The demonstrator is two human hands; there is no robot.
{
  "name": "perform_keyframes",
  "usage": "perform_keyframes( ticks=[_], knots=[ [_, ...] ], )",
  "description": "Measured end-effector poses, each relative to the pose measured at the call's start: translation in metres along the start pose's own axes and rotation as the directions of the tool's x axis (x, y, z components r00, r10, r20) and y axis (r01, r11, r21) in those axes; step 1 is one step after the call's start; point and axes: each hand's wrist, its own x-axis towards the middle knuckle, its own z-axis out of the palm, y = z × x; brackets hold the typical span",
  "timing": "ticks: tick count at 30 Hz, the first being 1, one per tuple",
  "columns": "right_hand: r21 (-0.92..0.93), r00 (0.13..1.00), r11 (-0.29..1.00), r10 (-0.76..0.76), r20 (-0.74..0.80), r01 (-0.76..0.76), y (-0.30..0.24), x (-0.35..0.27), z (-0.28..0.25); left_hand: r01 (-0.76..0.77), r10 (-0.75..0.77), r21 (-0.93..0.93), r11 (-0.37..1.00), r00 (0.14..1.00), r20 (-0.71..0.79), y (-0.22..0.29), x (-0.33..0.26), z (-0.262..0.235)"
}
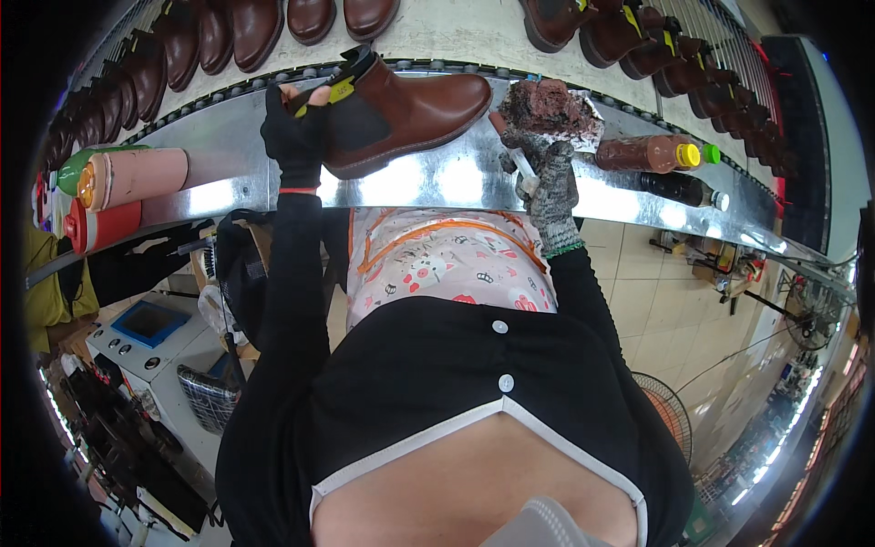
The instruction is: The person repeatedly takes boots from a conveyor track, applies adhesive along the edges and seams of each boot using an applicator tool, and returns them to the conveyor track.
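Observation:
A brown leather ankle boot point(428, 102) with black elastic side panels lies level above the metal ledge, its toe pointing right. My left hand point(296, 123), in a black fingerless glove, is closed on the boot's upper end near a yellow tab point(340, 91). In my right hand point(550, 187), gloved in grey knit, is a slim tool with a white handle point(523, 164) and a reddish-brown tip. The tip is near the boot's toe; whether they touch I cannot tell. Beside it sits a brown-stained, crumbly-looking lump point(547, 108) on foil.
A conveyor point(474, 41) beyond the ledge point(228, 178) carries several brown boots on both sides. Bottles with brown liquid point(638, 153) and dark liquid point(674, 190) lie at right. Pink point(137, 176) and red point(109, 225) containers lie at left. A fan point(663, 410) stands lower right.

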Motion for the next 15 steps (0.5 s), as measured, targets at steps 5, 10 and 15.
perform_keyframes(
  ticks=[5,10,15],
  knots=[
    [-0.371,0.991,0.922,-0.128,-0.030,0.108,-0.009,-0.001,0.012,-0.017,0.009,0.076,0.997,0.994,0.106,0.022,-0.021,-0.018],
    [-0.461,0.997,0.885,-0.071,0.009,0.067,-0.018,0.001,0.012,0.183,-0.143,-0.080,0.980,0.925,0.352,0.057,-0.038,-0.030],
    [-0.438,0.972,0.871,-0.170,0.160,0.224,-0.020,-0.002,0.008,0.482,-0.276,-0.159,0.862,0.708,0.650,0.058,-0.055,-0.033]
  ],
)
